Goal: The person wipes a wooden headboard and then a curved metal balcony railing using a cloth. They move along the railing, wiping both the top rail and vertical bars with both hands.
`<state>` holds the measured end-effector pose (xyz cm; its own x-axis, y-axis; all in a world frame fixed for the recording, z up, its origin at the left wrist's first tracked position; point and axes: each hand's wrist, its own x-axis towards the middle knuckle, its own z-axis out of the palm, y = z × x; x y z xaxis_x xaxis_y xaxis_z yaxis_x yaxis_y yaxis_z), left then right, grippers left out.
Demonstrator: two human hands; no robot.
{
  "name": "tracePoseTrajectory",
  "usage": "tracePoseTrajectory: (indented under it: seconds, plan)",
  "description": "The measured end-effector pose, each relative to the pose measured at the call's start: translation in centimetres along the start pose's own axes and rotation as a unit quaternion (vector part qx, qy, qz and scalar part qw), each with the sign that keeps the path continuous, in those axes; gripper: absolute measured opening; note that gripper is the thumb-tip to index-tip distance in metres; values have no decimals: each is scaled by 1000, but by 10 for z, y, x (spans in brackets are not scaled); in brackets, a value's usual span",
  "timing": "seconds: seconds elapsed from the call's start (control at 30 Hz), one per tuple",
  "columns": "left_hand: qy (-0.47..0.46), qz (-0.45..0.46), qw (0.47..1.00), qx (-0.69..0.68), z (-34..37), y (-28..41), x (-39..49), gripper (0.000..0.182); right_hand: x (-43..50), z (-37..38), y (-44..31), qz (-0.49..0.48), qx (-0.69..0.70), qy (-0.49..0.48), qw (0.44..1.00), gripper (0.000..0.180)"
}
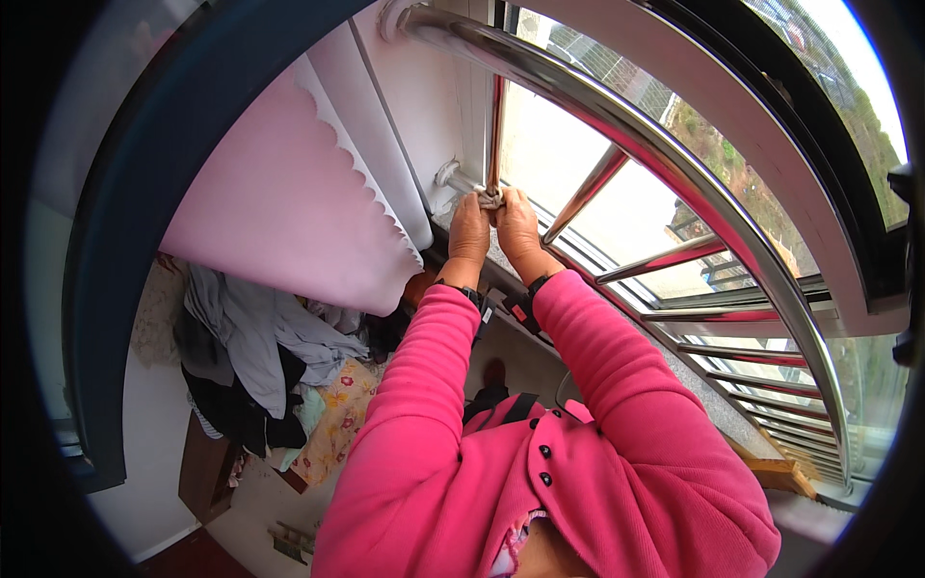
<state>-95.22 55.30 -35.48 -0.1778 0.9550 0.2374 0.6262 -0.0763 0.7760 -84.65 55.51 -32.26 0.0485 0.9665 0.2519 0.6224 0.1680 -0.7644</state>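
A whitish cloth (pixel 491 197) is wrapped around the low end of a vertical bar of the polished metal window railing (pixel 636 123). My left hand (pixel 470 230) grips the cloth from the left side, fingertips against the bar. From the right, my right hand (pixel 519 225) grips the same cloth, close beside the left. Both hands are just above the stone window sill (pixel 448 217), near the white wall flange (pixel 448 173) of the lower rail. The far side of the bar and some fingertips are hidden.
A pink scallop-edged curtain (pixel 282 180) hangs at the left. Below it, a pile of clothes (pixel 238 347) lies beside a floral cloth (pixel 336 415). More railing bars (pixel 686 314) run along the window at the right. A wooden piece (pixel 780 473) lies near the railing's far right end.
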Motion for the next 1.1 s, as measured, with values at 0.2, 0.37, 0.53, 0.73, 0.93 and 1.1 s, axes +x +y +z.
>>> tracePoseTrajectory:
  seconds: [0.2,0.37,0.53,0.73,0.93,1.1]
  plan:
    - [3,-33,999,-13,-3,11,-2,23,4,1,3,13,25,-18,999,16]
    - [-78,-86,993,6,2,21,-20,24,-9,-9,10,-24,-74,-27,997,12]
    - [-192,-91,976,39,9,20,-58,25,-42,-26,21,-122,-162,-35,979,11]
    - [-353,-102,927,-79,-11,15,-127,34,-100,-84,41,-41,-155,-290,943,12]
    - [-86,-72,970,-214,-41,57,-141,44,-86,-130,0,-34,-26,-236,971,30]
    - [74,27,986,-146,-70,109,-113,50,-77,-161,-60,-41,49,-108,992,24]
